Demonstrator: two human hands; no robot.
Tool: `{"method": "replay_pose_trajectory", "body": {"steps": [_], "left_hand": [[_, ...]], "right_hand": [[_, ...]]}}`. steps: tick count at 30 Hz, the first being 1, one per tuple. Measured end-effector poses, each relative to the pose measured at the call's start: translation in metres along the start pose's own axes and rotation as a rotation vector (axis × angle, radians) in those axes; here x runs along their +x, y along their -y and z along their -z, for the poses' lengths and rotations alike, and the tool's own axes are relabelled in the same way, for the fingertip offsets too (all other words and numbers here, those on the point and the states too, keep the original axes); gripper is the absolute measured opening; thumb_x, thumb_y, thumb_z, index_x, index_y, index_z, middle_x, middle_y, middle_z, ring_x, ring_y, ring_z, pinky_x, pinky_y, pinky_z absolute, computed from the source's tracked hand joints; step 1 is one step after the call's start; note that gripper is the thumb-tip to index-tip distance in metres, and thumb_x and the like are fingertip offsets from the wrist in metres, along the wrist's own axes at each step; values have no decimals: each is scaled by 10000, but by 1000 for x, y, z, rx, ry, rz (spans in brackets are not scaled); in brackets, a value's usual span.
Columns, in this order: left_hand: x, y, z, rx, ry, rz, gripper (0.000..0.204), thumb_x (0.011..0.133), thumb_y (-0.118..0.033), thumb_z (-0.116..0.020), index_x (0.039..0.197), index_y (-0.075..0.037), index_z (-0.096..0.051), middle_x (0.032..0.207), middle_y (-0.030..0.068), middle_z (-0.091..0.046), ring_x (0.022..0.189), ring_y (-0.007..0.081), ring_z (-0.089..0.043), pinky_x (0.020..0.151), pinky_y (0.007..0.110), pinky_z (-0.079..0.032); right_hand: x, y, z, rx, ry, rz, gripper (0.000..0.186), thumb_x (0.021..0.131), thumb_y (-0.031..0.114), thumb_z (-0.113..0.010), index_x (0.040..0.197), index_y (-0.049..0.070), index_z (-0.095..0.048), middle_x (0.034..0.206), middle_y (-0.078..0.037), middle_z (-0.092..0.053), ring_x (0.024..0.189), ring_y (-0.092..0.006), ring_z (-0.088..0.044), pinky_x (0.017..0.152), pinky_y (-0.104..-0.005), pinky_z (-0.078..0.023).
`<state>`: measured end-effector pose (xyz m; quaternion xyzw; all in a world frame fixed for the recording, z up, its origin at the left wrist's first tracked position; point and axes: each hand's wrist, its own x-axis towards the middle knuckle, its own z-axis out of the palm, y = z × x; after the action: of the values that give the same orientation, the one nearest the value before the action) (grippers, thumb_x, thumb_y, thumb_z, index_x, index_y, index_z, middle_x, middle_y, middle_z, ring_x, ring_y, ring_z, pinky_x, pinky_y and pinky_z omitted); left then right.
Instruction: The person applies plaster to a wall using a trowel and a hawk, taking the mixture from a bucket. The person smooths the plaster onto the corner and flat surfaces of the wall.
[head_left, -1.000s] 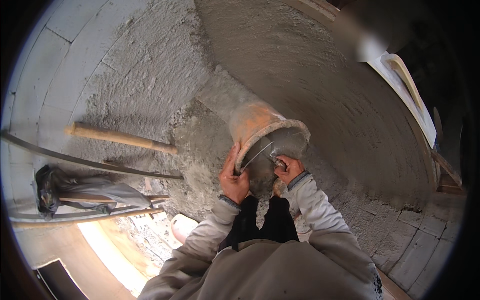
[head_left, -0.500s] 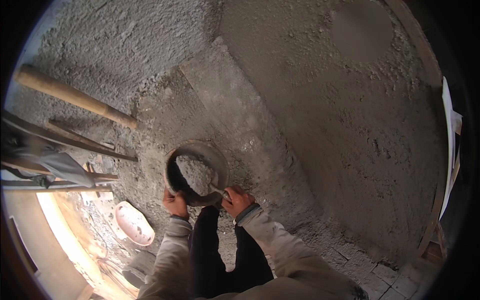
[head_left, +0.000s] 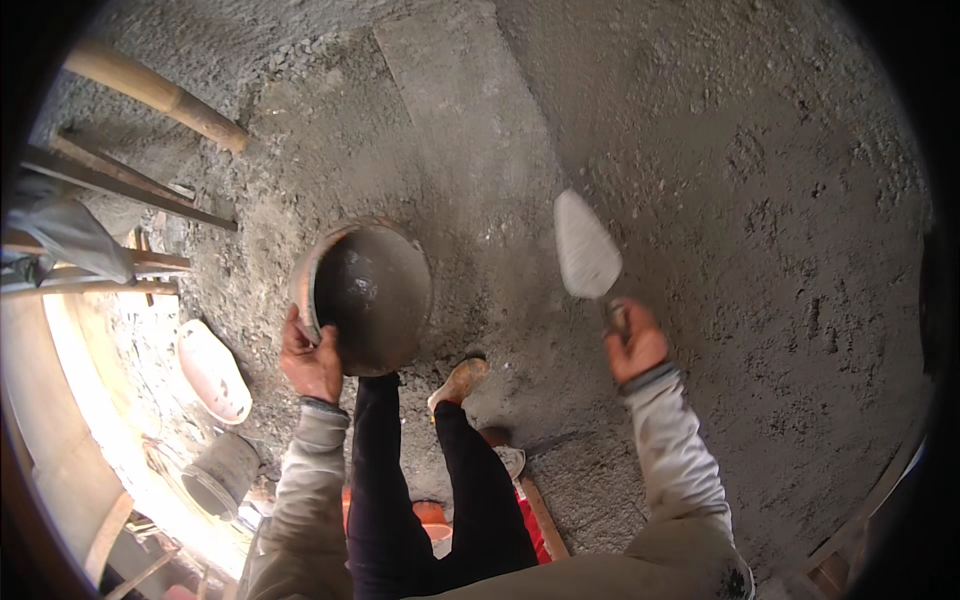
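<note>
Currently, left hand: the left hand (head_left: 312, 362) grips the near left rim of a round mortar bucket, thumb over the edge.
Mortar bucket (head_left: 402, 285): in front of the person, just above the left leg in view, its mouth tipped toward the camera; the inside is grey, with a wet shine, and how much mortar lies in it I cannot tell.
Right hand: the right hand (head_left: 635, 340) is closed around the handle of a trowel, well apart from the bucket.
Trowel (head_left: 588, 250): against the backdrop of the mortar-coated wall (head_left: 740, 240), its pale blade pointing up and slightly left; motion blurs it, so any load is unclear.
Left side: a wooden pole (head_left: 160, 92) slants at the upper left; lower down, a pinkish oblong basin (head_left: 212, 368) is near a grey bucket (head_left: 222, 475).
Feet: a mud-stained shoe (head_left: 462, 380) shows between the two hands.
</note>
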<state>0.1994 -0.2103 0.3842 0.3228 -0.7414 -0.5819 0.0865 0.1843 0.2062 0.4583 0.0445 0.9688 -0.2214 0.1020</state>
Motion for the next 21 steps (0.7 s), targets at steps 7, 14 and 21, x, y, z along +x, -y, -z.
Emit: {"method": "replay_pose_trajectory", "body": {"steps": [7, 14, 21], "left_hand": [[-32, -65, -81, 0, 228, -384, 279, 687, 58, -596, 962, 9, -579, 1226, 182, -572, 1166, 275, -528, 984, 345, -394], [-40, -129, -66, 152, 331, -730, 202, 623, 52, -603, 815, 8, -558, 1209, 163, -588, 1183, 341, -520, 1017, 475, -366], [-42, -162, -51, 94, 449, -1005, 159, 598, 70, -600, 647, -8, -470, 1150, 168, -624, 1193, 339, -520, 1040, 512, -324]], "right_hand": [[3, 111, -97, -502, 148, 199, 431, 778, 140, -574, 1202, 74, -532, 923, -126, -565, 820, -290, -630, 686, -425, -525], [21, 142, -30, -455, -35, 187, 417, 747, 112, -587, 1159, 51, -568, 918, -150, -576, 858, -303, -627, 666, -442, -521], [26, 118, -54, 293, 250, 207, 353, 705, 80, -646, 1055, 36, -629, 878, -157, -662, 768, -321, -656, 697, -386, -528]]}}
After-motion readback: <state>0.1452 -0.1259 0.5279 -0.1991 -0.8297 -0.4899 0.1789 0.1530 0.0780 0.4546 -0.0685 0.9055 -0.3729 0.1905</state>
